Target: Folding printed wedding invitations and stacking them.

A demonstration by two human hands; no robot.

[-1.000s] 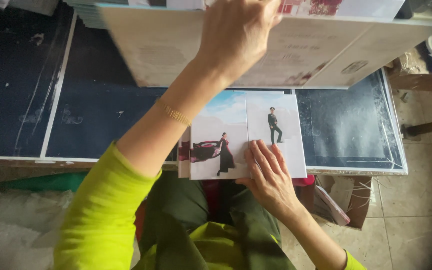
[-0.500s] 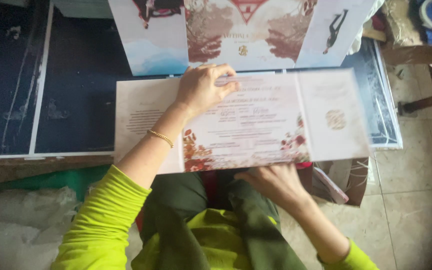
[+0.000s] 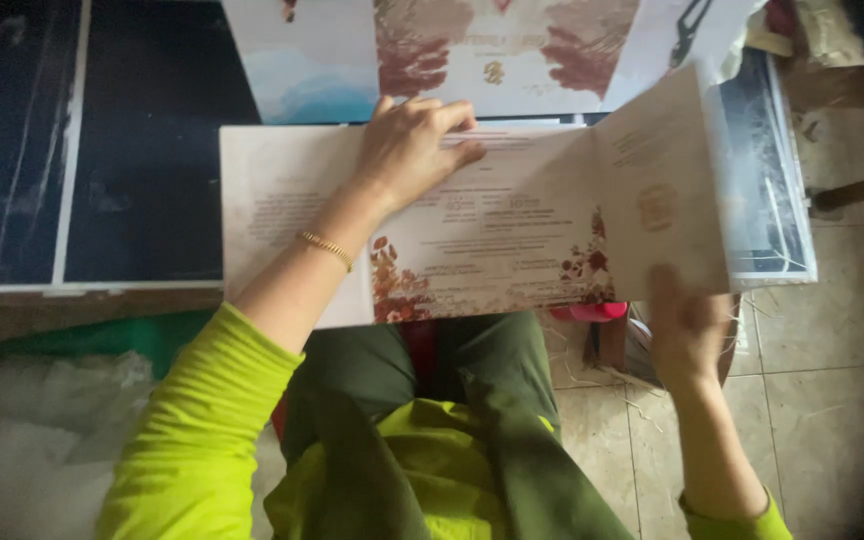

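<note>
Two bare hands work on a wide, folded paper card (image 3: 512,230) that lies across the near edge of a dark blue worktable (image 3: 142,170), seen from above by a camera on the person's head. The card is cream-coloured with printed text blocks and reddish-brown floral patterns along its lower edge; it is made of several panels, and the rightmost panel is tilted upward off the table. The left hand (image 3: 414,145) rests palm down on the upper middle of the card, fingers slightly curled and pressing it flat, with a thin gold bracelet (image 3: 327,250) on the wrist and a bright lime-green sleeve (image 3: 202,420) covering the arm. The right hand (image 3: 687,325) is blurred; it sits at the lower corner of the raised right panel and touches it, but I cannot tell whether the fingers pinch the paper or only support it from below. Just beyond the card, farther from the person, lies another printed sheet (image 3: 472,55) with pale blue and reddish-brown artwork, its near edge touching or slightly overlapped by the card. Dark green trousers (image 3: 402,400) show beneath the table edge, over a beige tiled floor (image 3: 822,380).
</note>
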